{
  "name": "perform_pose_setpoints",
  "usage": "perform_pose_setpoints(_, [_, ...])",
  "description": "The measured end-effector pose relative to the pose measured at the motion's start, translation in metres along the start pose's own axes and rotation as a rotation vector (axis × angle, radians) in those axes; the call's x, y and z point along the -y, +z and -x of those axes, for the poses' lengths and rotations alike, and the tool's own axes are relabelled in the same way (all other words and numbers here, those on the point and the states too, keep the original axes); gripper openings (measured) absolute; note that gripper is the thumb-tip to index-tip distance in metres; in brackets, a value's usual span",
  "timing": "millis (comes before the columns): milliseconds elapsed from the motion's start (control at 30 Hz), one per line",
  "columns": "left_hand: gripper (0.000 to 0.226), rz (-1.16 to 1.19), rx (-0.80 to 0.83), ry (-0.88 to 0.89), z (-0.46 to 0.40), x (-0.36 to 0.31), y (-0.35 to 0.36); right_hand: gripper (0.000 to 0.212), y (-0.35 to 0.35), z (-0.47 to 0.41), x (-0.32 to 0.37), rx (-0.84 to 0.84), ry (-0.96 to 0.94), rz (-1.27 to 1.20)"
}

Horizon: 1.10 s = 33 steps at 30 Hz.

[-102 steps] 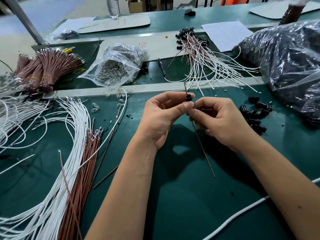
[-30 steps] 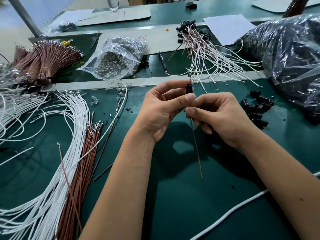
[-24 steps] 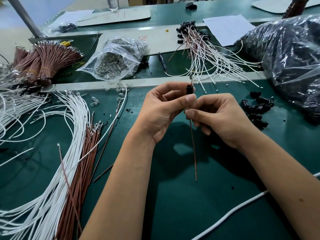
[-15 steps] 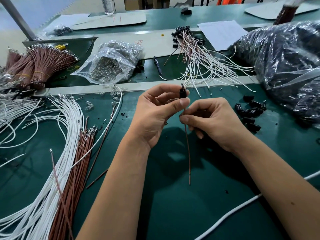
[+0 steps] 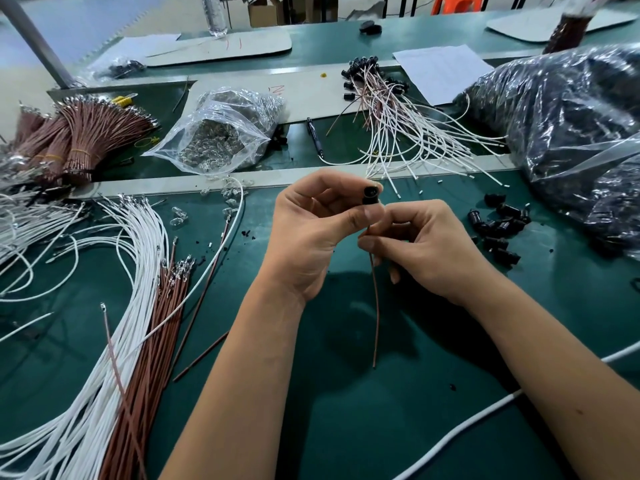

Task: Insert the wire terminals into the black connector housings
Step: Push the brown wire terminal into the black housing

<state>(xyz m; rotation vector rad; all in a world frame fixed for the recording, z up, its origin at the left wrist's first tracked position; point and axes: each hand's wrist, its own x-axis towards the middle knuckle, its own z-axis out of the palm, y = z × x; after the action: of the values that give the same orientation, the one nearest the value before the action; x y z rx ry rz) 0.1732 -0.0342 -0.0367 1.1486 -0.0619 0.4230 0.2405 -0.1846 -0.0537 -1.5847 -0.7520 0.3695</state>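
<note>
head view: one brown wire (image 5: 375,306) is pinched by the right hand (image 5: 426,244) into a black housing (image 5: 370,195) gripped by the left hand (image 5: 311,233); finished assemblies (image 5: 388,109) are heaped at the table's far edge, many loose wires (image 5: 138,271) unfitted.

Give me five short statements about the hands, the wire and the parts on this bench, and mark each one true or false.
1. The left hand pinches a black connector housing. True.
2. The right hand lies flat on the green mat. False: it is raised and pinches the brown wire just below the housing.
3. The brown wire hangs down from the hands. True.
4. The loose black housings lie left of the hands. False: they lie to the right.
5. The bundled brown wires are bound with blue tape. False: yellow bands hold them.
</note>
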Motion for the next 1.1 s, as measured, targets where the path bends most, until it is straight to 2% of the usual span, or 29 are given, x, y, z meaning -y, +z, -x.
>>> perform_pose_setpoints(133, [0.027, -0.016, -0.011, 0.04, 0.0, 0.003, 0.003, 0.024, -0.001, -0.001, -0.002, -0.03, -0.021, 0.144])
perform_pose_setpoints(400, [0.033, -0.047, -0.096, 0.057, 0.0, 0.007, 0.006, 0.035, 0.009, -0.002, -0.004, -0.032, -0.061, 0.265])
perform_pose_setpoints(533, [0.034, -0.034, -0.023, 0.044, 0.0, 0.005, 0.003, 0.022, 0.01, 0.0, -0.006, -0.083, -0.118, 0.285])
perform_pose_setpoints(667, [0.036, -0.012, 0.042, 0.072, 0.0, 0.0, 0.002, 0.022, 0.011, 0.0, 0.0, -0.203, -0.301, 0.28])
perform_pose_setpoints(767, [0.036, -0.001, 0.076, 0.078, 0.0, -0.002, 0.001, 0.01, 0.011, 0.0, 0.001, -0.25, -0.367, 0.263])
perform_pose_setpoints(1100, [0.036, -0.017, 0.114, 0.104, 0.001, -0.003, 0.003, 0.019, 0.008, 0.002, 0.005, -0.273, -0.411, 0.275])
